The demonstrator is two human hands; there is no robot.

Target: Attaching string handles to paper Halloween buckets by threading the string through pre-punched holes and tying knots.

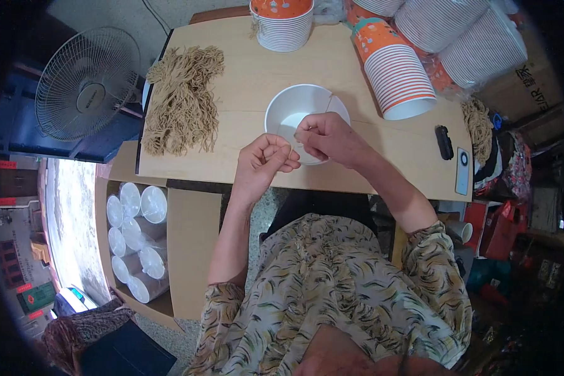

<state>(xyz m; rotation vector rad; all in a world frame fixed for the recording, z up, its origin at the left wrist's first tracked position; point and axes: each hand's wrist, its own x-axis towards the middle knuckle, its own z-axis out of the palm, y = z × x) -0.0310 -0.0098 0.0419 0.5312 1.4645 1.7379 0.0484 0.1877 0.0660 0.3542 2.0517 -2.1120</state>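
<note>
**A:** What do we meet first, starting at the far left?

**B:** We see a grey pedestal fan (86,83) standing on the floor beside the table; below it an open cardboard box (138,250) holds sleeved stacks of white cups lying on their sides.

**A:** And as we move onto the table?

**B:** On the light wooden table (244,75) lies a thick bundle of tan string (183,103) near its left edge, well apart from the hands; at the far edge stands a short stack of orange-and-white paper bowls (282,25).

**A:** Where are our hands?

**B:** Our left hand (263,164) is curled at the near edge of the table, thumb and forefinger pinched narrowly on a thin string (290,150); just beside it our right hand (329,138) is closed in a similar pinch over the near rim of a white paper bowl (294,109), which stands upright at the middle of the table; we cannot tell for certain whether the right fingers grip the string or the rim itself, as they cover that spot.

**A:** What lies to the right?

**B:** A long stack of orange paper cups (398,72) lies tilted on its side, with more stacks behind it; nearer us rest a small black object (443,141) and a pale phone (462,170) by the table's right edge; beyond that, another tuft of tan string (479,125) and cluttered boxes.
</note>
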